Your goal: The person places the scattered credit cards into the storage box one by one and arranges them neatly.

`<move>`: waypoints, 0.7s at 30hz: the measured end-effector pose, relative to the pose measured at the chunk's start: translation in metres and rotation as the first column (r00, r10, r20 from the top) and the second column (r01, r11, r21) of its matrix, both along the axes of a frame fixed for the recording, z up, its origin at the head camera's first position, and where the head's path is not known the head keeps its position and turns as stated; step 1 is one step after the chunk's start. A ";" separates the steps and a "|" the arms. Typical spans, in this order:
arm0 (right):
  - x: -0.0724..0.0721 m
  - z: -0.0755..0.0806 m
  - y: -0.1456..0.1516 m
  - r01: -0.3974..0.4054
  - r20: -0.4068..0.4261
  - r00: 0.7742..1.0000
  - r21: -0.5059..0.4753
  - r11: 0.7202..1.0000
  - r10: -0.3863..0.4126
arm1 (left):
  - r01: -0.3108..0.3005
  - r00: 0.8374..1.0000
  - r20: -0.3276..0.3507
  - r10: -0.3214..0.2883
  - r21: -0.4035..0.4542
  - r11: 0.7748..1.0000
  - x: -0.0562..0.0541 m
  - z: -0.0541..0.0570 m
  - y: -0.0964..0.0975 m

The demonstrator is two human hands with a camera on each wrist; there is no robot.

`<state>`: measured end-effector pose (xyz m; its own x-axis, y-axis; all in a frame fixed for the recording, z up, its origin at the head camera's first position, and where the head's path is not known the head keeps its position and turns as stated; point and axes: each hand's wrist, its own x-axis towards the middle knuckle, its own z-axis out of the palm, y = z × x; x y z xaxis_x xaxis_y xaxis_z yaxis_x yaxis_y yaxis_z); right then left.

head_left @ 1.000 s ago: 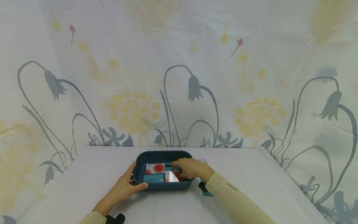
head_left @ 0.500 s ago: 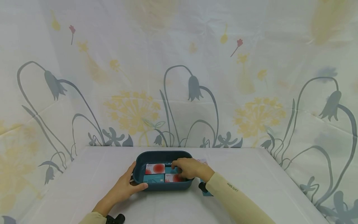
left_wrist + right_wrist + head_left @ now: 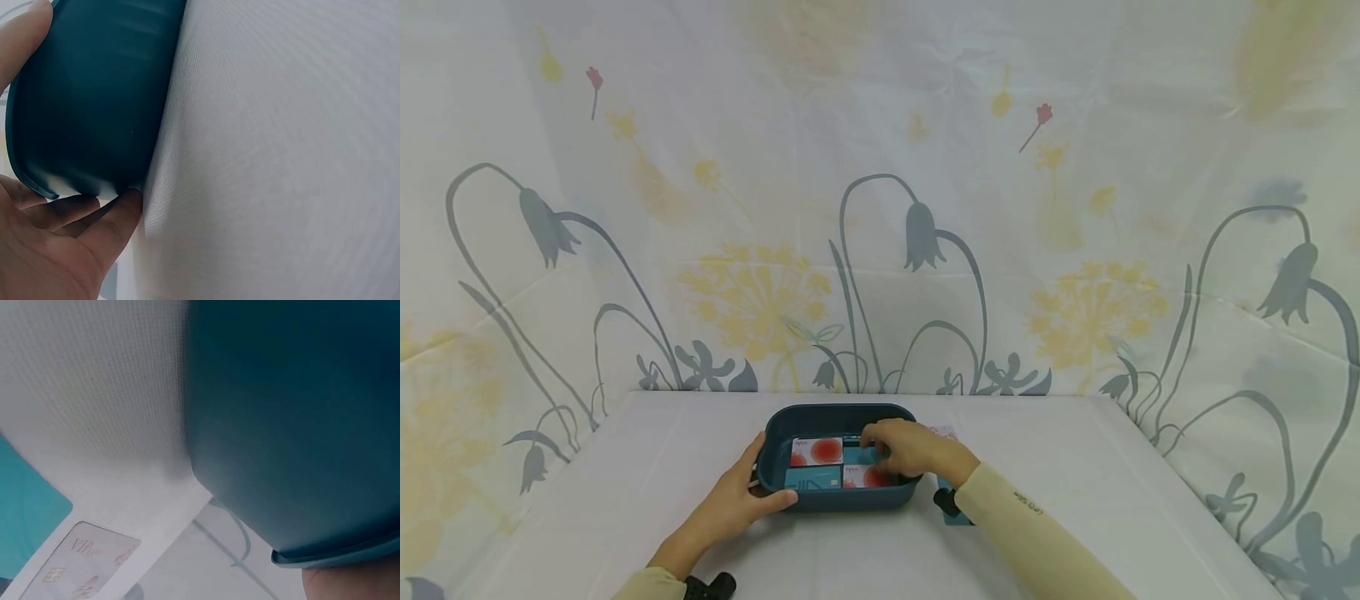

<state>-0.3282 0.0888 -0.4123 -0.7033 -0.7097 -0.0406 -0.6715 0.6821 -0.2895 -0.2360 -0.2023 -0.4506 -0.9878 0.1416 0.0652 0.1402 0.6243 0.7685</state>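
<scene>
A dark teal plastic tub [image 3: 842, 499] stands on the white table. My left hand [image 3: 733, 492] grips its left end, thumb over the front rim and fingers against the end wall; the left wrist view shows the fingertips low on that wall. My right hand [image 3: 910, 447] reaches over the right rim, its bent fingers down at the cards inside. Beneath them lie a teal card [image 3: 855, 455] and a white card with red circles [image 3: 859, 477]. Further left are another red-and-white card [image 3: 817, 452] and a blue card [image 3: 812, 478]. I cannot tell whether the right fingers pinch a card.
Right of the tub lie a pale flowered VIP card [image 3: 81, 559] and a teal card [image 3: 28, 509], partly hidden by the right arm in the head view. A flower-printed cloth [image 3: 880, 292] hangs behind the table [image 3: 1037, 450]. Each wrist wears a black device.
The glare on the front right red-and-white card has gone and its print shows. My right hand has shifted very slightly. The left hand and tub have stayed in place.
</scene>
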 end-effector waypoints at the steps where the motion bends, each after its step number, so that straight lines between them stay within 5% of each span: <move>1: -0.001 0.000 0.001 0.003 0.003 1.000 -0.012 1.000 -0.003 | 0.001 1.000 -0.001 -0.001 0.003 1.000 0.000 0.000 0.000; 21: -0.005 0.019 0.014 -0.019 -0.024 1.000 -0.163 0.986 0.015 | -0.001 1.000 -0.007 0.001 0.012 1.000 0.000 0.000 0.001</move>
